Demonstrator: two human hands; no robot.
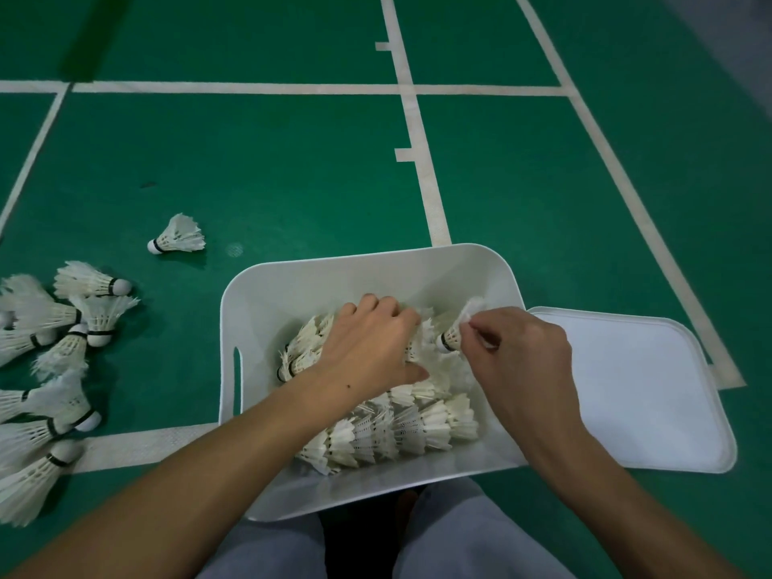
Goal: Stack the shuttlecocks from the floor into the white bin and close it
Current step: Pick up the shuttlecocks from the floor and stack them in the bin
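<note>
The right hand pinches a single white feathered shuttlecock by its skirt, cork tip pointing toward 9 o'clock, its long axis running roughly 9 to 3. The left hand, fingers curled downward, presses on and steadies a nested row of white shuttlecocks whose open end lies just at 9 o'clock of the held cork. The coming move appears to turn on this alignment: the cork faces the row, so a short slide toward 9 o'clock should seat it. A second nested row lies at 6 o'clock of both hands, inside the white plastic rectangular bin. The bin's flat white lid rests on the green court floor at 3 o'clock, off the bin. Loose white shuttlecocks remain on the floor at 9 o'clock, nearer the left hand.
</note>
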